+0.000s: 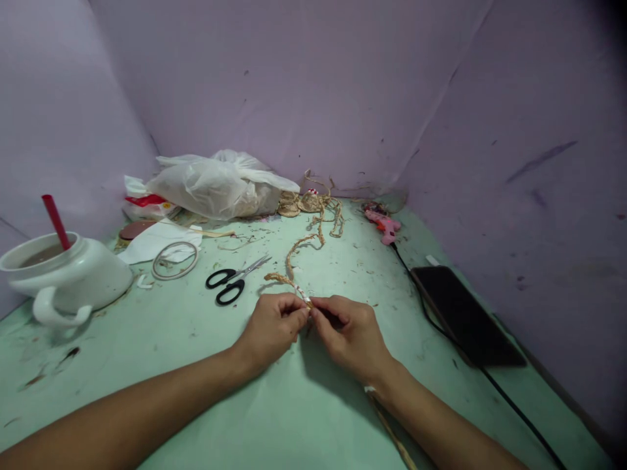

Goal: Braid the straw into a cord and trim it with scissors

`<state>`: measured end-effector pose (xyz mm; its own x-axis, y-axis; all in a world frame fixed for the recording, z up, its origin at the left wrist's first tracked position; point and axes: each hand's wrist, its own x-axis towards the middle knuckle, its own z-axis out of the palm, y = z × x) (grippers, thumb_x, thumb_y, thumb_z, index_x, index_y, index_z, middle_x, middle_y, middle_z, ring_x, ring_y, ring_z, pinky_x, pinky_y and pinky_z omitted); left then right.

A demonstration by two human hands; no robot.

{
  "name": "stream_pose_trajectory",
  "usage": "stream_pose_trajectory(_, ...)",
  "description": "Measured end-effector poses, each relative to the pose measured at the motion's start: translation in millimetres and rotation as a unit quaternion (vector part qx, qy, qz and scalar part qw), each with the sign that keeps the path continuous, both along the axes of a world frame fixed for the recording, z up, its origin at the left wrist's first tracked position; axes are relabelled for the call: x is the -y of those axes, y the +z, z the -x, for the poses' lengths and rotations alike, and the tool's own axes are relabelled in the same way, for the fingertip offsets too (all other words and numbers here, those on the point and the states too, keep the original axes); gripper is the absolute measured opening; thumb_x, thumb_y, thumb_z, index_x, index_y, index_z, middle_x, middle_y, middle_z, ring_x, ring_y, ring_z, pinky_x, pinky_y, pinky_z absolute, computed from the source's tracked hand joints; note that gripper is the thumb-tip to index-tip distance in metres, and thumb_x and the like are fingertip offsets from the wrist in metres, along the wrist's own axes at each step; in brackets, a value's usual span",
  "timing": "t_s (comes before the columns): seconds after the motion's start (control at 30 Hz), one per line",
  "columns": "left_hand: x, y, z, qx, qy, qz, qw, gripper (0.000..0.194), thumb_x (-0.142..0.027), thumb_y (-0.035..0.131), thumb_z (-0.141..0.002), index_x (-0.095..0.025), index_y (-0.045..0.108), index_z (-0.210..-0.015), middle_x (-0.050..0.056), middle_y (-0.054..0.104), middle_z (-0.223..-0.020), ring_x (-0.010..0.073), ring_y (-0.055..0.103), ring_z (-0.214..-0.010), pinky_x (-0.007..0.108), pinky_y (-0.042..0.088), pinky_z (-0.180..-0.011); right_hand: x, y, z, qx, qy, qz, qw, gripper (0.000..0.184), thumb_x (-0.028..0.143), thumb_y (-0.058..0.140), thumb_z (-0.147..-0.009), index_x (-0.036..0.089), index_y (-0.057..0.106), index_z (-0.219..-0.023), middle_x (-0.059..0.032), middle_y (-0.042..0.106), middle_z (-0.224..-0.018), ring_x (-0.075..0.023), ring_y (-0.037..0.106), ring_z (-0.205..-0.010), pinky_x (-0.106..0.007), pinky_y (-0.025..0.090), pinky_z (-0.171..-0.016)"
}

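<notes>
My left hand (272, 326) and my right hand (350, 336) meet at the middle of the green tabletop (196, 365), fingers pinched together on a braided jute cord (298, 251). The cord has a pale wrapped spot right at my fingertips. From there it runs away toward the back wall, ending in a loose tangle beside some coiled jute discs (294, 203). Another length of cord passes under my right wrist toward the near edge.
Black-handled scissors (234, 282) lie left of the hands. A white teapot-like vessel with a red stick (61, 277), a wire ring (174, 260), white sheets and a plastic bag (220, 184) fill the left and back. A pink glue gun (385, 225), its black cable and a dark phone (463, 313) lie right.
</notes>
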<state>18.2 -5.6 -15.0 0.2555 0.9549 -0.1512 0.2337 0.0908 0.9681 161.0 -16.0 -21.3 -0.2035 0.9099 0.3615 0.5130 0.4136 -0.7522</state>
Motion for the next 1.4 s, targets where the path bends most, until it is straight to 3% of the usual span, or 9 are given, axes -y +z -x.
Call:
stream_pose_trajectory(0.17, 0, -2.3, 1, -0.052, -0.033, -0.088, 0.994, 0.014, -0.021, 0.048, -0.072, -0.014, 0.054, -0.063, -0.005, 0.043, -0.048, 0.0054, 0.036, -0.045, 0.018, 0.028, -0.043, -1, 2.4, -2, 0.027, -0.006, -0.011, 1.000, 0.020, 0.016, 0.047, -0.076, 0.017, 0.067, -0.080, -0.0044, 0.067, -0.068, -0.0130, 0.059, -0.058, -0.023, 0.043, -0.056)
stream_pose_trajectory(0.43, -2, 1.0, 2, -0.040, -0.020, -0.065, 0.997, 0.013, -0.019, 0.049, -0.068, -0.013, 0.053, -0.058, -0.005, 0.042, -0.045, 0.0057, 0.035, -0.042, 0.019, 0.028, -0.041, -2, 0.9, 0, -0.007, -0.018, 0.017, 1.000, 0.018, 0.018, 0.049, -0.075, 0.016, 0.067, -0.080, -0.0049, 0.068, -0.070, -0.0131, 0.060, -0.059, -0.022, 0.045, -0.056)
stream_pose_trajectory(0.6, 0, 2.2, 2, -0.094, 0.005, -0.137, 0.986, 0.013, -0.017, 0.047, -0.065, -0.013, 0.054, -0.054, -0.002, 0.046, -0.049, 0.0079, 0.040, -0.049, 0.020, 0.032, -0.046, -2, 0.1, 1, 0.027, -0.028, -0.012, 0.999, 0.019, 0.017, 0.048, -0.076, 0.016, 0.066, -0.080, -0.0052, 0.067, -0.069, -0.0135, 0.060, -0.059, -0.023, 0.044, -0.056)
stream_pose_trajectory(0.7, 4, 0.0, 3, -0.177, 0.006, -0.257, 0.950, 0.015, -0.015, 0.044, -0.063, -0.014, 0.050, -0.050, -0.001, 0.047, -0.049, 0.0086, 0.041, -0.049, 0.021, 0.032, -0.048, 0, -1.3, 3, 0.078, -0.012, -0.039, 0.996, 0.018, 0.015, 0.046, -0.075, 0.016, 0.064, -0.076, -0.0057, 0.065, -0.067, -0.0140, 0.058, -0.060, -0.023, 0.042, -0.057)
stream_pose_trajectory(0.8, 8, -0.4, 4, -0.276, -0.022, -0.400, 0.873, 0.015, -0.016, 0.043, -0.063, -0.014, 0.049, -0.049, 0.000, 0.046, -0.049, 0.0088, 0.038, -0.047, 0.023, 0.028, -0.047, 2, -3.1, 3, 0.141, 0.005, -0.052, 0.989, 0.017, 0.014, 0.044, -0.073, 0.015, 0.062, -0.072, -0.0054, 0.061, -0.063, -0.0137, 0.054, -0.056, -0.023, 0.039, -0.055)
stream_pose_trajectory(0.87, 8, 2.8, 4, -0.316, -0.049, -0.432, 0.844, 0.015, -0.018, 0.043, -0.063, -0.014, 0.049, -0.050, 0.000, 0.047, -0.050, 0.0091, 0.037, -0.046, 0.024, 0.026, -0.046, 3, -3.5, 2, 0.185, 0.020, -0.051, 0.981, 0.016, 0.011, 0.044, -0.071, 0.014, 0.059, -0.068, -0.0043, 0.057, -0.060, -0.0129, 0.051, -0.053, -0.023, 0.035, -0.051)
stream_pose_trajectory(0.93, 5, 9.0, 4, -0.334, -0.059, -0.377, 0.862, 0.015, -0.019, 0.043, -0.061, -0.015, 0.049, -0.048, -0.001, 0.046, -0.049, 0.0093, 0.037, -0.046, 0.024, 0.026, -0.046, 3, -3.0, 1, 0.221, 0.045, -0.047, 0.973, 0.015, 0.008, 0.044, -0.065, 0.015, 0.057, -0.067, -0.0034, 0.055, -0.060, -0.0125, 0.048, -0.051, -0.023, 0.033, -0.049)
stream_pose_trajectory(1.1, -12, 24.8, 2, -0.298, -0.043, -0.060, 0.952, 0.011, -0.017, 0.044, -0.052, -0.016, 0.049, -0.043, -0.002, 0.043, -0.041, 0.0095, 0.036, -0.043, 0.022, 0.025, -0.040, 0, -0.8, -2, 0.264, 0.111, -0.039, 0.958, 0.017, 0.005, 0.043, -0.057, 0.015, 0.054, -0.065, -0.0025, 0.052, -0.061, -0.0120, 0.044, -0.051, -0.023, 0.029, -0.048)
stream_pose_trajectory(1.4, -27, 18.7, 2, -0.207, -0.056, 0.070, 0.974, 0.013, -0.013, 0.048, -0.050, -0.016, 0.047, -0.037, -0.004, 0.036, -0.033, 0.0071, 0.031, -0.036, 0.020, 0.021, -0.035, 1, 1.8, -2, 0.190, 0.127, -0.006, 0.974, 0.017, 0.009, 0.044, -0.069, 0.014, 0.060, -0.072, -0.0029, 0.056, -0.061, -0.0123, 0.048, -0.055, -0.023, 0.035, -0.053)
